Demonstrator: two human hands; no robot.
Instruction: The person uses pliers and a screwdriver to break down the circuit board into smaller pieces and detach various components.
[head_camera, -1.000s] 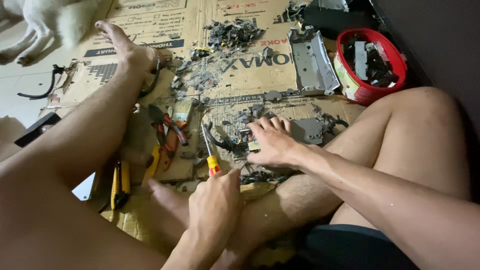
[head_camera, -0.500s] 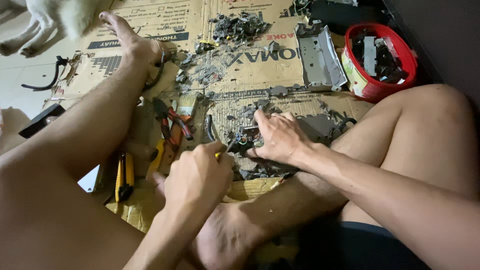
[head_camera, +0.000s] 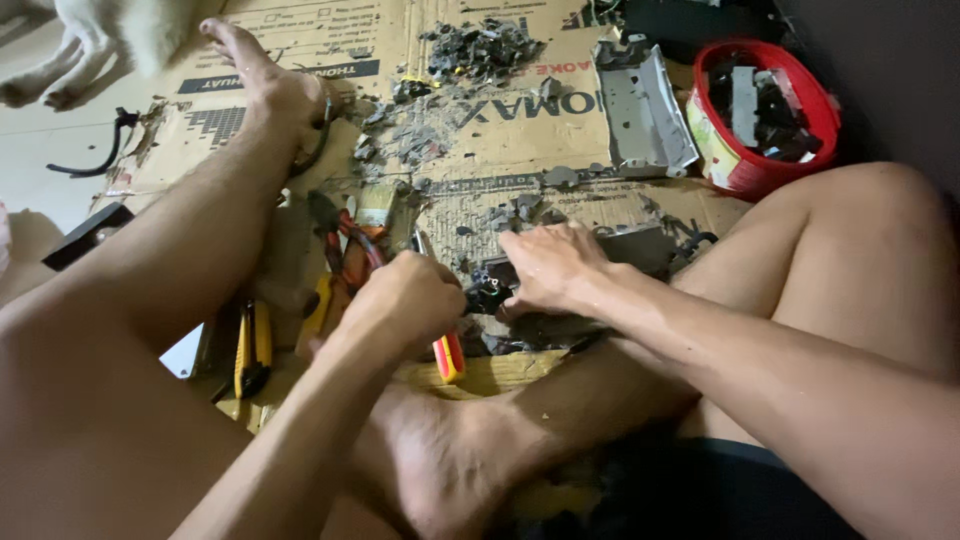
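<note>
The screwdriver (head_camera: 447, 352), red-and-yellow handled, is now lying inside the left hand (head_camera: 405, 300), which is gripping it in a closed fist, having risen from half a second ago. Just beside it, the right hand (head_camera: 552, 266) is still pressing flat on a dark part (head_camera: 490, 290). Beyond both hands, a red bowl (head_camera: 745, 170) is sitting on the cardboard (head_camera: 300, 40).

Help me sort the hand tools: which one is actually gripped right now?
The red-and-yellow-handled screwdriver, clenched in the left hand. The red-handled pliers and yellow utility knife lie loose on the cardboard.
</note>
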